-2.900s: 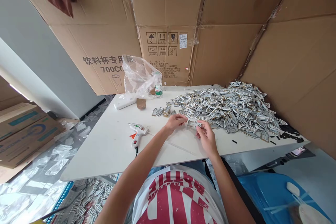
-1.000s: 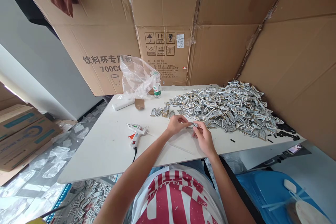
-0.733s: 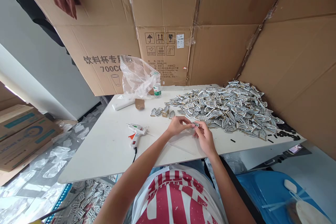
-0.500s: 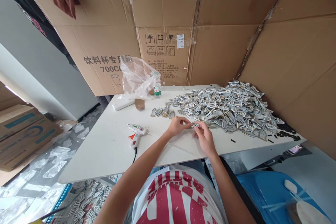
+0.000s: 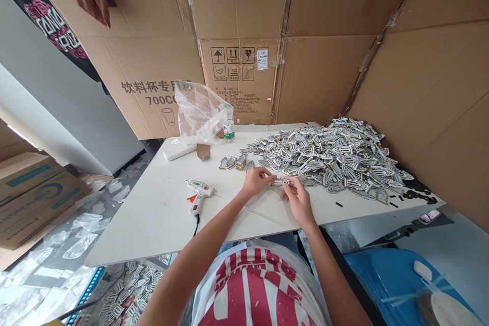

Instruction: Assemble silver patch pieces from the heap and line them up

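Observation:
Over the table's near middle, my right hand (image 5: 298, 198) pinches a small flat grey-and-white arch-shaped piece (image 5: 280, 183) between thumb and fingertips. My left hand (image 5: 258, 181) is closed in a pinch at the piece's left end; its fingertips are too small to show exactly what they grip. A large heap of similar pieces (image 5: 321, 150) lies just beyond my hands. Several more stand in a short row (image 5: 236, 162) left of the heap. To the left, a white hot glue gun (image 5: 199, 195) with an orange trigger rests on its side.
The white table (image 5: 153, 219) carries a clear plastic bag (image 5: 202, 114), a green-labelled bottle (image 5: 228, 131) and a brown cardboard scrap (image 5: 203, 151). Small black bits (image 5: 418, 196) lie at the right edge. Cardboard walls (image 5: 328, 61) enclose the back and right. A blue stool (image 5: 405, 275) stands lower right.
My left hand has shifted slightly left and up, and more of the piece shows between my hands. My right hand stays almost still. Dark printed cloth at upper left shows more.

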The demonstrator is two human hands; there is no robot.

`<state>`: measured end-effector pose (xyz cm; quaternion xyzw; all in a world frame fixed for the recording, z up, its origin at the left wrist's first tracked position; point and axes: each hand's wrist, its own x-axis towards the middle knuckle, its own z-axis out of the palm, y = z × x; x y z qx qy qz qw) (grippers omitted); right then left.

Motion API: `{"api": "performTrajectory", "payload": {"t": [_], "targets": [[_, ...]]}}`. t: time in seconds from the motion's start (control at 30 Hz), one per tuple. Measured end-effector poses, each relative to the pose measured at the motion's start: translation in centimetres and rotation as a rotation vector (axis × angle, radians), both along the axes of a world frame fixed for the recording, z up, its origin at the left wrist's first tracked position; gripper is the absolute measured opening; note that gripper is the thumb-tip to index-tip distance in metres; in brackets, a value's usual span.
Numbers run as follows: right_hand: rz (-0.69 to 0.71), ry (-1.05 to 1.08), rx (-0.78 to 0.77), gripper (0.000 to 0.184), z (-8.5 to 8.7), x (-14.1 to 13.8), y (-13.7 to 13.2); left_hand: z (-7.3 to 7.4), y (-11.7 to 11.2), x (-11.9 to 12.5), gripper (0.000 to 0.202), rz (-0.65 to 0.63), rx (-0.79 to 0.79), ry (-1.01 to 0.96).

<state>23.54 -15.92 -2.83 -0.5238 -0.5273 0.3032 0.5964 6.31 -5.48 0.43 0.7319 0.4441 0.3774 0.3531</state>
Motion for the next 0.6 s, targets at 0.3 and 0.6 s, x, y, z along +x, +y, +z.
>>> {"api": "performTrajectory", "payload": {"t": [0.3, 0.6], "targets": [[-0.054, 0.024, 0.001, 0.050, -0.30, 0.23, 0.17, 0.35, -0.28, 0.36, 0.023, -0.075, 0.054, 0.012], [-0.075, 0.023, 0.007, 0.052, -0.54, 0.30, 0.30, 0.49, -0.35, 0.27, 0.030, -0.130, 0.011, -0.011]]}}
